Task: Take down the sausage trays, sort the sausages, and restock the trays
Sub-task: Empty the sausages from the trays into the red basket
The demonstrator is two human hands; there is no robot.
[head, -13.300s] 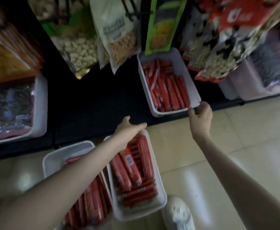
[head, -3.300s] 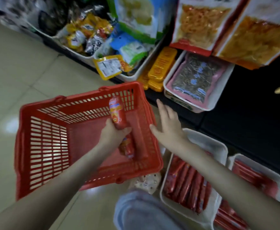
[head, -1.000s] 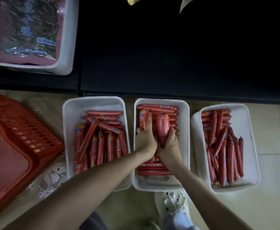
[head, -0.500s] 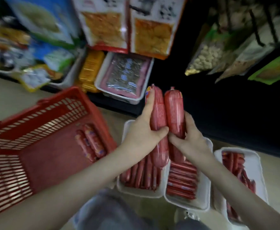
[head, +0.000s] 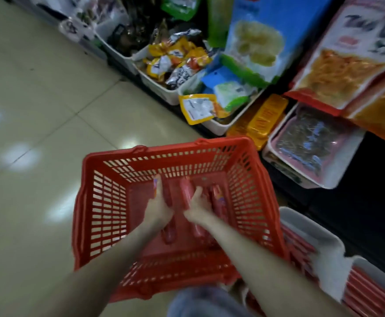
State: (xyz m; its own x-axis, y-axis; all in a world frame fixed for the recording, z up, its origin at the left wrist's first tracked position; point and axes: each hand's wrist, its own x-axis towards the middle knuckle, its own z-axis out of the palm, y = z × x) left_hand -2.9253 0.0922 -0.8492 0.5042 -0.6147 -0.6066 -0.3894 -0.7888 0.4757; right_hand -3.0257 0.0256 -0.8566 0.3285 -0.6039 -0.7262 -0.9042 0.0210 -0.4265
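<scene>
Sorting step. Left hand (head: 158,210) grips first thick red wrapped sausage (head: 169,233), right hand (head: 198,208) grips second thick sausage (head: 185,192). Both are low inside the red slatted plastic basket (head: 100,202). Next, likely: release both, then reach for the white plastic trays (head: 319,236), near right.

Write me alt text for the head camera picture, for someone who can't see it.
The left hand and right hand each grip a thick red sausage inside a red basket; a third sausage lies just right of them. White trays of sausages sit to the basket's right.
</scene>
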